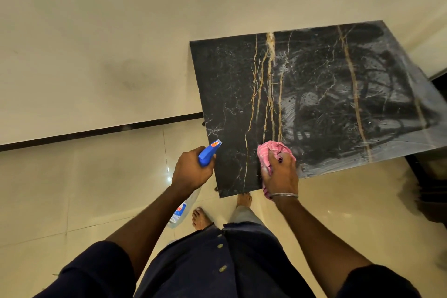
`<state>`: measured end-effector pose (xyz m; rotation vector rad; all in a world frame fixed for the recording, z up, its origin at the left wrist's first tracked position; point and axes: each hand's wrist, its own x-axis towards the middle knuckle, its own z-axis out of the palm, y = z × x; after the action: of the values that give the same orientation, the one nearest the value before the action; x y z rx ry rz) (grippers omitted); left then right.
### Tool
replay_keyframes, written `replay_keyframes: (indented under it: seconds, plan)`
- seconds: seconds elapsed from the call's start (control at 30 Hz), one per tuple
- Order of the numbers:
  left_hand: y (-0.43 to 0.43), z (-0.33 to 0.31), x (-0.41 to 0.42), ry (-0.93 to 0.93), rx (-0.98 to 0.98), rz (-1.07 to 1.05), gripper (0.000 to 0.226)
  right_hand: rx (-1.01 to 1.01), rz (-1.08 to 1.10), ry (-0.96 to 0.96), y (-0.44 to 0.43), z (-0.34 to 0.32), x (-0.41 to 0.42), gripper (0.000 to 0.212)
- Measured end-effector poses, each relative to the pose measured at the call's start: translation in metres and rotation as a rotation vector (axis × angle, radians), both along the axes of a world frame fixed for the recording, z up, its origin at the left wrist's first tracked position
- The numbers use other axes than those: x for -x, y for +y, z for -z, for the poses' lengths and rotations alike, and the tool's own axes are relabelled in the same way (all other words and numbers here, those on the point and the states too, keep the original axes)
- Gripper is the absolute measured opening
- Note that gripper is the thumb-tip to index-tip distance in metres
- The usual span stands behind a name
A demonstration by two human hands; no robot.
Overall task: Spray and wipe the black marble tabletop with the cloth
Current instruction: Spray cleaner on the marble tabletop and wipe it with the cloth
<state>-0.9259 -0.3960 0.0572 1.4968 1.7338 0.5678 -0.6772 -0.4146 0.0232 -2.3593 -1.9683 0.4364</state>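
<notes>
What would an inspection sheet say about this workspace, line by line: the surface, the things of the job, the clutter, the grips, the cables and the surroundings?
Surface: black marble tabletop, wet smears and droplets over its right part; left part looks dry.
Job's things: spray bottle, blue head pointed toward the tabletop; pink cloth bunched on the tabletop near its front edge.
Clutter: nothing seen.
Grips: left hand holds the spray bottle; right hand grips the cloth against the tabletop.
Cables: nothing seen.
Surroundings: cream wall, glossy tiled floor, bare feet by the table's near corner.
</notes>
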Motion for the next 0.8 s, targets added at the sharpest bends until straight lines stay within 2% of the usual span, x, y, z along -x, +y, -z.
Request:
replay_keyframes:
  seconds: [0.2, 0.33, 0.43, 0.53, 0.63, 0.73, 0.8]
  plan:
    - [-0.006, -0.008, -0.014, -0.055, 0.005, 0.038, 0.020, 0.033, -0.305, 0.098, -0.010, 0.000, 0.076, 0.052]
    - [-0.004, -0.010, -0.024, -0.065, 0.015, 0.043, 0.024, 0.049, -0.410, 0.093, -0.005, -0.004, 0.058, 0.050]
    - [-0.001, -0.009, -0.033, -0.040, 0.032, 0.064, 0.015, 0.052, -0.281, 0.076, -0.001, 0.001, 0.007, 0.055]
    - [0.003, -0.012, -0.047, -0.030, 0.044, 0.069, 0.015, 0.017, -0.129, 0.011, 0.001, 0.003, -0.055, 0.056]
    - [0.005, -0.016, -0.063, -0.042, 0.030, 0.061, 0.017, -0.009, 0.008, 0.042, 0.004, 0.000, -0.098, 0.054]
    - [0.006, -0.021, -0.079, -0.046, 0.039, 0.039, 0.019, -0.003, 0.129, 0.038, 0.008, -0.002, -0.096, 0.053]
    - [0.007, -0.022, -0.086, -0.032, 0.041, 0.029, 0.019, -0.005, 0.105, 0.028, 0.009, -0.002, -0.075, 0.052]
